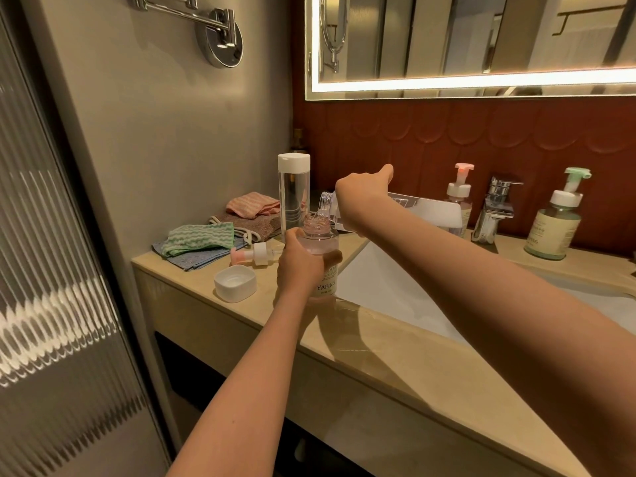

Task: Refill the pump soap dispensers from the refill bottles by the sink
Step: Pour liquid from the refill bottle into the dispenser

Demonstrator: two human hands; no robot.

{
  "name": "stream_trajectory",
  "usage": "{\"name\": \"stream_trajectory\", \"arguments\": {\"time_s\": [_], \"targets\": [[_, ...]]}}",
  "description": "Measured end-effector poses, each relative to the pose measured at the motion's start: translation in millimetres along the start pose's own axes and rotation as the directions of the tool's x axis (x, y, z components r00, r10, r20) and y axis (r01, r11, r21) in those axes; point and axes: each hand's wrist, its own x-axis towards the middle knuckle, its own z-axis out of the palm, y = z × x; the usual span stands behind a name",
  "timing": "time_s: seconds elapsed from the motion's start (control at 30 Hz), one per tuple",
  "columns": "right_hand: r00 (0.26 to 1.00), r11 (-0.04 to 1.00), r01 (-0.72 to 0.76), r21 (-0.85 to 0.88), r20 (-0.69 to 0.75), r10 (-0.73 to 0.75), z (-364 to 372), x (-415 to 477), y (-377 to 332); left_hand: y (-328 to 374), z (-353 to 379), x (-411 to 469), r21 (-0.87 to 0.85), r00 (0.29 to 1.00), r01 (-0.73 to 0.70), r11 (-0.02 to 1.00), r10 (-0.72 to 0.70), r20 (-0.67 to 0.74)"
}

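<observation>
**Refill bottle tipped over the open dispenser**

At the far left of the tabletop (378, 349) lies a pile of cloths (203, 235) in pink, brown, green-striped and blue. At 5 o'clock from the pile a white cap (235, 282) sits open side up. Just at 1 o'clock of the cap, a pink-and-white pump head (253, 253) lies on its side. At 1 o'clock of the pump head a tall clear bottle (293, 197) with a white lid stands upright.

The left hand (297, 266) is wrapped round the middle of the dispenser (318, 246), fingers curled about it. The dispenser is a round, clear, pink-tinted bottle with a white label reading "YAPIN…". Its pump is off and its threaded mouth is open. It stands upright, base down at the left edge of the sink (395, 287). How full it is cannot be told.

At 1 o'clock of the dispenser the right hand (361, 197) grips the refill bottle (426, 215) near its neck. The thumb sticks out toward 1 o'clock and the fingers are hidden behind the wrist. The refill bottle is clear and lies almost level, with its ribbed neck just over the dispenser's mouth and its base pointing to 3 o'clock.

Behind the refill bottle's base stands a pink-topped dispenser (459, 201). The chrome tap (495, 208) is at its 3 o'clock, and a green-topped dispenser (554, 222) stands upright further to 3 o'clock.
</observation>
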Motion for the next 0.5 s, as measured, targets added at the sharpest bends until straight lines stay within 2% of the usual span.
{"name": "stream_trajectory", "arguments": {"time_s": [0.5], "targets": [[1.000,1.000,-0.008,-0.008,-0.005,0.008,2.7,1.6,-0.7,1.2,-0.3,-1.2,-0.015,1.000,-0.005,1.000,0.005,-0.003]]}}
